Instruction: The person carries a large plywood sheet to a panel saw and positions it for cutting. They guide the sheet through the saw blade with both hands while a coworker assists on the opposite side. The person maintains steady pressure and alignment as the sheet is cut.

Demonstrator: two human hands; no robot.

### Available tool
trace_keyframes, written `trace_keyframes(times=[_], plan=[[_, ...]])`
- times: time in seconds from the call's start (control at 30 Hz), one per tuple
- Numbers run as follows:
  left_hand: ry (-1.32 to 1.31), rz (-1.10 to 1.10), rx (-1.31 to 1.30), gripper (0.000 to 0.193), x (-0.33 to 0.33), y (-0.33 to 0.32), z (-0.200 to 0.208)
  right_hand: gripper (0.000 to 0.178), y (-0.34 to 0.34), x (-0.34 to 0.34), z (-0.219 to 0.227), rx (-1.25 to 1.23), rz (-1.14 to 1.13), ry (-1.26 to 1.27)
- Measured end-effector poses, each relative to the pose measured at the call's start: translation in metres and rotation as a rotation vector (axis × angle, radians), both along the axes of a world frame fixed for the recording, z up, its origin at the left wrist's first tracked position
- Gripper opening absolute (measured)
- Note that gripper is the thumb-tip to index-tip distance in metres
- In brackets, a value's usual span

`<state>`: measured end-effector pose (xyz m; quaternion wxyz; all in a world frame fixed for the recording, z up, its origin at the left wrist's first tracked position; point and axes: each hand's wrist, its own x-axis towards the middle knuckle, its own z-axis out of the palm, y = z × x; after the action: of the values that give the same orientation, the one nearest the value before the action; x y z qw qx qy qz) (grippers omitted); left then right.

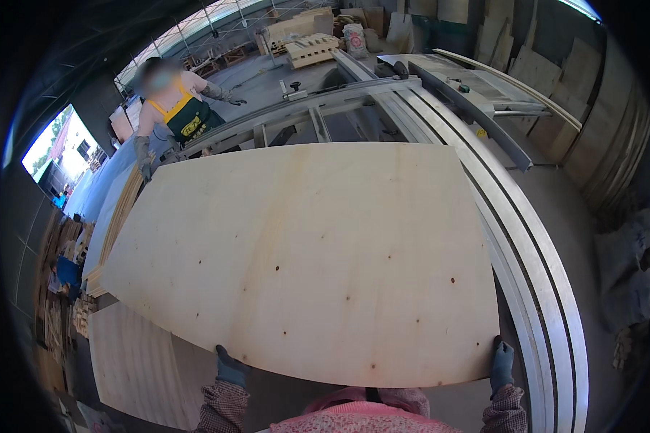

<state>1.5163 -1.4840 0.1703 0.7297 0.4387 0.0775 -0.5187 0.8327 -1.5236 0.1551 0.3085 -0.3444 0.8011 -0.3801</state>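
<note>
Plywood fills most of what we see: a large, pale, rectangular plywood sheet [303, 260] with small dark knots, lying flat across the middle and reaching from 6 o'clock up toward 12. Along its right edge, from 1 o'clock curving down to 5, runs the long grey metal rail of a sliding saw bench [534, 289], with the grey machine bed [477, 86] at 1 o'clock. Under the sheet at 8 o'clock we see a second pale plywood board [133, 361] and, at 9 o'clock, a stack of thin wooden sheets [119, 216].

At 11 o'clock a co-worker in a yellow and black apron [184, 115] stands at the far corner, one gloved hand [144, 162] at the sheet's far left corner; whether it touches, we cannot tell.

Our left hand [231, 369], in a dark blue glove, takes the near edge at 7 o'clock, its grip closed on the sheet. Our right hand [502, 364], gloved alike, closes its grip on the near right corner at 5 o'clock, just beside the rail.
</note>
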Motion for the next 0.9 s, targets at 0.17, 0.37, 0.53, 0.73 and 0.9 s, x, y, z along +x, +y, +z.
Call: trace_keyframes(times=[0.17,0.37,0.53,0.73,0.9], plan=[[-0.012,-0.007,0.021,0.068,-0.016,-0.037,-0.043,0.036,-0.082,-0.015,0.029,-0.011,0.023,0.118],[0.076,-0.044,0.053,0.075,-0.074,-0.101,-0.024,0.048,-0.181,-0.055,0.047,0.256,0.095,0.184],[0.159,0.076,0.205,0.064,-0.111,-0.157,0.004,0.049,-0.257,-0.069,0.047,0.281,0.109,0.246],[0.123,-0.241,-0.095,0.062,-0.091,-0.189,-0.035,0.042,-0.351,-0.096,0.037,0.241,0.194,0.501],[-0.541,-0.591,-0.145,0.061,-0.168,-0.28,-0.025,0.04,-0.439,-0.083,0.072,0.335,0.218,0.734]])
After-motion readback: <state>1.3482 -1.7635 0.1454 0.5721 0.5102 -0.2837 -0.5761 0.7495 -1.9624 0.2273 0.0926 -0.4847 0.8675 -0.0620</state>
